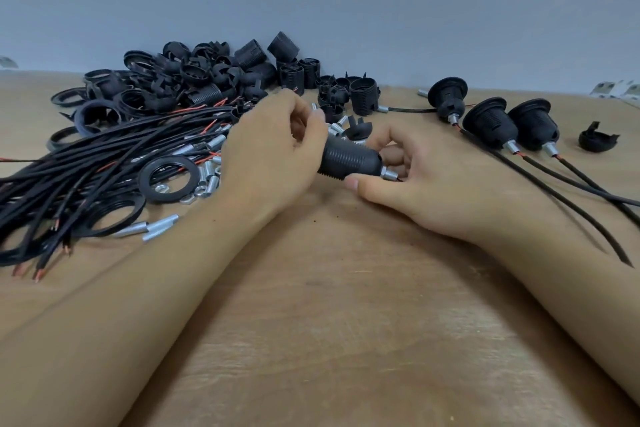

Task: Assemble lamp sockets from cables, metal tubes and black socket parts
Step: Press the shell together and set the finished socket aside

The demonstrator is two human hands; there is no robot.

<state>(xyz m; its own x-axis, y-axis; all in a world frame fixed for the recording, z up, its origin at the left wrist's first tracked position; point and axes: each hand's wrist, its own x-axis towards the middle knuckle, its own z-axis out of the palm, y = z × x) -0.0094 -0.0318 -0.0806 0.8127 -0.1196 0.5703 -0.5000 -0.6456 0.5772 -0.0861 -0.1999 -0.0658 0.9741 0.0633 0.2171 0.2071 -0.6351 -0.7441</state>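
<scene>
A wooden desk (pixel 329 305) seen from above the worker's own arms. Along the left edge lies a thick bundle of black cables (pixel 86 177) with bared copper ends, and flat black rings (pixel 168 177) and loose short metal tubes (pixel 161 227) are scattered among and just beside them. Toward the far left, against a grey wall, sits a heap of unassembled black socket parts (pixel 207 76): threaded shells, caps and rings. At the middle of the desk the left hand (pixel 273 149) has its grip curled round the wide end of a ribbed black socket body (pixel 349 159), which lies roughly level just above the desk. The right hand (pixel 433 184) pinches the narrow end, its thumb and fingers closed around a small silver metal tube (pixel 389 173) that sticks out there; a trace of red wire shows at the tube's end. Toward the far right edge, three finished sockets (pixel 491 128) with collar rings fitted lie side by side, their cables trailing toward the near right corner, and a single loose black cap (pixel 598 141) rests beyond them. By the look of it the work is at an early stage: three units done, a fourth in hand and lacking its collar ring, and a large stock of cables and parts left to assemble.
</scene>
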